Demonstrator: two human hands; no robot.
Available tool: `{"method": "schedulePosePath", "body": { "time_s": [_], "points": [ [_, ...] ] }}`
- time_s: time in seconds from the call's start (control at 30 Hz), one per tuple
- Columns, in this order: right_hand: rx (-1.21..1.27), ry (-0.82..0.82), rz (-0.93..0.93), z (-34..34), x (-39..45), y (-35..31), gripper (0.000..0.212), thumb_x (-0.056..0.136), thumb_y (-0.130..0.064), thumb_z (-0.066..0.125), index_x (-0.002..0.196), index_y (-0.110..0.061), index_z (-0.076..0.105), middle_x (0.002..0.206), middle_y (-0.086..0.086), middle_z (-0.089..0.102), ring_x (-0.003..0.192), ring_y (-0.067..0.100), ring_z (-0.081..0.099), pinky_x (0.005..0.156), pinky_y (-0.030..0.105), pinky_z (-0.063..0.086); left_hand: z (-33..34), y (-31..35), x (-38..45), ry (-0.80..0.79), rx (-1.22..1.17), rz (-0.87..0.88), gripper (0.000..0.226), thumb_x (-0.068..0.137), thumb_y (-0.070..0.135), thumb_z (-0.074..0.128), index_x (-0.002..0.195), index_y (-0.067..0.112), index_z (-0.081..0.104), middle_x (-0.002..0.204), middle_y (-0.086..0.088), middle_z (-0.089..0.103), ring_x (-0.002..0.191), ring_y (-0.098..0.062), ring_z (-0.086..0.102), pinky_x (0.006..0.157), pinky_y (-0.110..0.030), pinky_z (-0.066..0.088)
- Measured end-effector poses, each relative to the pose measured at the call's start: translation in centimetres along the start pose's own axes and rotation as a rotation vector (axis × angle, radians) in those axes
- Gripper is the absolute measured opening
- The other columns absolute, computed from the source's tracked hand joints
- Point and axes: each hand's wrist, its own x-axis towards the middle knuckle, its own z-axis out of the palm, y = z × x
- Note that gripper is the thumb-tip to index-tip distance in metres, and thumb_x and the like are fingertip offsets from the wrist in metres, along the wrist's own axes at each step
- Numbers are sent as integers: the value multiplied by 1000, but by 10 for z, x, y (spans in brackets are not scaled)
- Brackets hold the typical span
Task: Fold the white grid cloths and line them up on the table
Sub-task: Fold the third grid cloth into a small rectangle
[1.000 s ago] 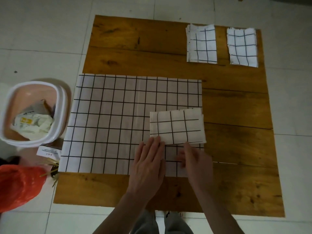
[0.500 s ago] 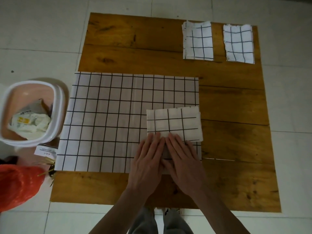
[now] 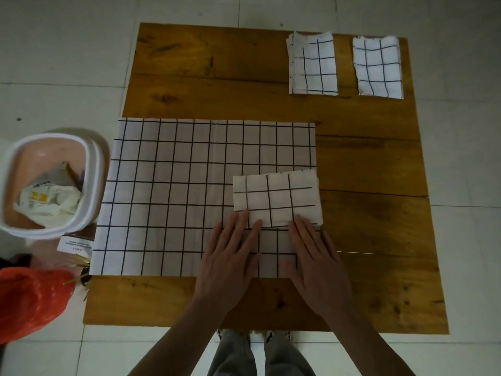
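A small folded white grid cloth (image 3: 279, 198) lies on the near right part of a large spread white grid cloth (image 3: 189, 185). My left hand (image 3: 230, 256) and my right hand (image 3: 314, 261) lie flat side by side with straight fingers, their fingertips touching the folded cloth's near edge. Two more folded grid cloths sit at the far right of the wooden table (image 3: 217, 77): one (image 3: 314, 66) on the left, the other (image 3: 378, 67) beside the right edge.
A pink and white bin (image 3: 48, 183) with wrappers inside stands on the tiled floor left of the table. An orange plastic bag (image 3: 29, 299) lies at the near left. My legs show below the table's near edge.
My right hand has slid rightward away from the left hand along the folded cloth's near edge. One second ago it was curled at that edge; it now lies flat.
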Motion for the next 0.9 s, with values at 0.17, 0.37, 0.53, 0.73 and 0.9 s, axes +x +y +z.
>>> {"method": "schedulePosePath", "body": {
  "time_s": [0.17,0.37,0.53,0.73,0.9],
  "points": [
    [3,28,113,0,-7,15,73,108,-61,12,165,-16,20,173,4,14,161,18,8,125,51,21,-1,0,0,0,7,-2,65,109,57,16,166,27,9,174,-6,0,161,-25,-3,127,-51,14],
    [68,64,143,-5,-6,13,71,110,-57,10,162,-13,29,170,6,25,158,22,20,122,56,32,-2,3,0,15,-14,-3,66,109,56,21,166,26,11,174,-8,1,161,-26,-2,127,-50,12],
    [176,141,196,-16,3,10,64,108,-54,24,149,-15,53,157,7,49,141,28,48,111,50,45,-8,17,3,89,-98,-65,59,109,48,28,162,23,30,172,-11,17,160,-27,8,127,-51,14],
    [260,97,310,-40,42,13,34,100,-46,52,119,-20,63,127,-2,53,109,15,55,84,22,48,-32,44,35,204,-270,-407,48,103,43,53,140,14,49,139,-11,50,128,-28,49,103,-44,46],
    [412,106,478,-49,61,8,44,96,-38,69,131,-19,50,130,0,48,108,11,54,85,22,49,-52,53,65,166,-403,-715,68,93,46,70,141,10,39,133,-12,49,123,-29,49,101,-41,42]
  ]
}}
